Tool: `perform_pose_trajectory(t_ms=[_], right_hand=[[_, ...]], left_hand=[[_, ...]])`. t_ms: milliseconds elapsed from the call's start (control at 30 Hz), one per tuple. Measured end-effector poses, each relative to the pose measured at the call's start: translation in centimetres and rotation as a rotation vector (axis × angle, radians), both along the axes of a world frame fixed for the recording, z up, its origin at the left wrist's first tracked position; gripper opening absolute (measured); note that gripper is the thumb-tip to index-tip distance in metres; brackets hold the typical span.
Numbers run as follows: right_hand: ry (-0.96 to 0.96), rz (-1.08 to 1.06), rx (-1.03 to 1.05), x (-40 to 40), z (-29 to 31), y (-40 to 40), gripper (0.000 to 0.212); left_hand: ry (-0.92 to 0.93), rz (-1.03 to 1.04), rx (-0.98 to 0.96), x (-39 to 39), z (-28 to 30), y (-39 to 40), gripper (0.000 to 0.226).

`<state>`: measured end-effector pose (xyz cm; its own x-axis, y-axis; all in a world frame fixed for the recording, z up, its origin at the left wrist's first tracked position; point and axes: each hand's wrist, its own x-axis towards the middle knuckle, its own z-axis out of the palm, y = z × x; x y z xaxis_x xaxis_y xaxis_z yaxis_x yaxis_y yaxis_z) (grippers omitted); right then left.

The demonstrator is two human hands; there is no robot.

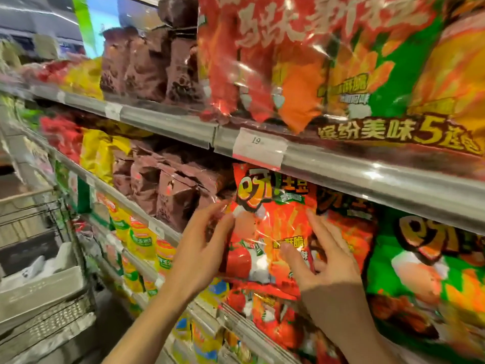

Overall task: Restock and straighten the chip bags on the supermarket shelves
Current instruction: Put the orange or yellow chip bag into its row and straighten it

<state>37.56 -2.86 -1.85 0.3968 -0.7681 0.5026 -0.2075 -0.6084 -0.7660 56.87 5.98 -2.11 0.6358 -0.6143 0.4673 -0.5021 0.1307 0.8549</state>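
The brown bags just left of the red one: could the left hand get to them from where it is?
Probably yes. The left hand rests on the red bag's left edge, and the brown bags stand right beside it on the same shelf, fronts exposed, with nothing between.

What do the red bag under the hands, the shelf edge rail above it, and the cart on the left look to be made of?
Red bag: glossy plastic film, going by its creases and glare. Shelf edge rail: probably brushed metal or clear-fronted plastic strip; it shines silver-grey. Cart: likely metal wire mesh, though blurred.
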Motion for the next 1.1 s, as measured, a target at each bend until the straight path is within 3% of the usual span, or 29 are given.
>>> perform_pose_trajectory(t_ms=[67,200,367,500,1100], right_hand=[[-0.015,-0.047,0.007,0.2,0.3,0.5,0.063],[-0.04,-0.146,-0.035,0.5,0.8,1.9,0.069],[-0.007,-0.289,-0.059,0.2,0.5,3.0,0.071],[-0.06,-0.341,0.038,-0.4,0.5,3.4,0.059],[-0.03,-0.481,0.037,-1.6,1.0,5.2,0.063]], left_hand=[[-0.021,0.002,-0.001,1.9,0.2,-1.2,0.028],[-0.141,-0.008,0.117,5.0,0.0,-3.7,0.051],[-0.308,-0.143,0.197,6.3,0.0,-6.1,0.065],[-0.292,-0.24,0.256,6.5,0.1,-7.5,0.076],[-0.197,-0.372,0.155,7.0,-0.4,-9.1,0.079]])
